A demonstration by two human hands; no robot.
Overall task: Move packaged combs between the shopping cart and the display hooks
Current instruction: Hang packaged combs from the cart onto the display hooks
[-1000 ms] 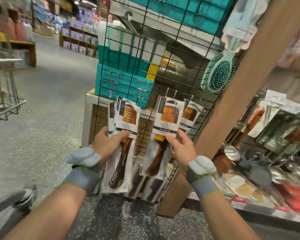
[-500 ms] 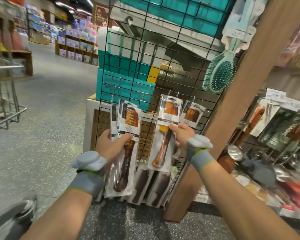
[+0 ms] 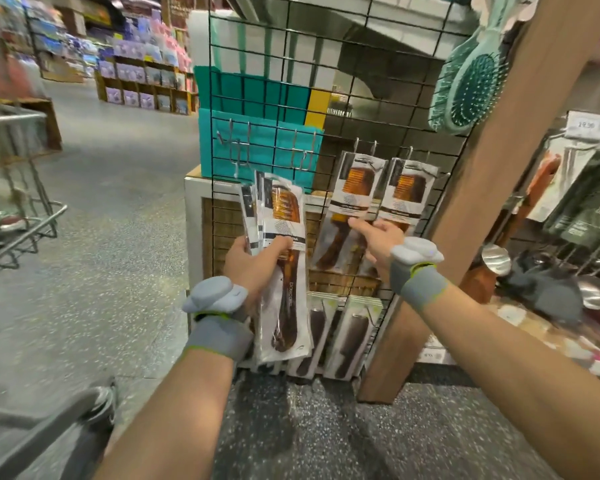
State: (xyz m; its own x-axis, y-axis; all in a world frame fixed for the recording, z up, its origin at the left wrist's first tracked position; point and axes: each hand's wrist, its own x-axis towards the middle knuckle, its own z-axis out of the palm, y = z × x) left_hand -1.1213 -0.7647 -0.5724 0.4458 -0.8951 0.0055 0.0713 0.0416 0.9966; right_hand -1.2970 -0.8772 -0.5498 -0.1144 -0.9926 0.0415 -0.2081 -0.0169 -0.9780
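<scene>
Left hand grips a stack of packaged combs before a shop's wire grid

The stack stands upright, just left of the filled display hooks; the right hand reaches its fingertips to the label of a hanging comb pack, though whether they pinch it cannot be told; a second pack hangs just beside it; a teal hairbrush hangs higher, to the right.

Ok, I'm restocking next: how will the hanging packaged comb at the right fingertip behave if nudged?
Probably swings: the packaged comb hangs from a wire hook alone. Likely slippery, given its glossy sleeve. Probably stiff: the packaged combs in the left hand stand upright unbent.
</scene>
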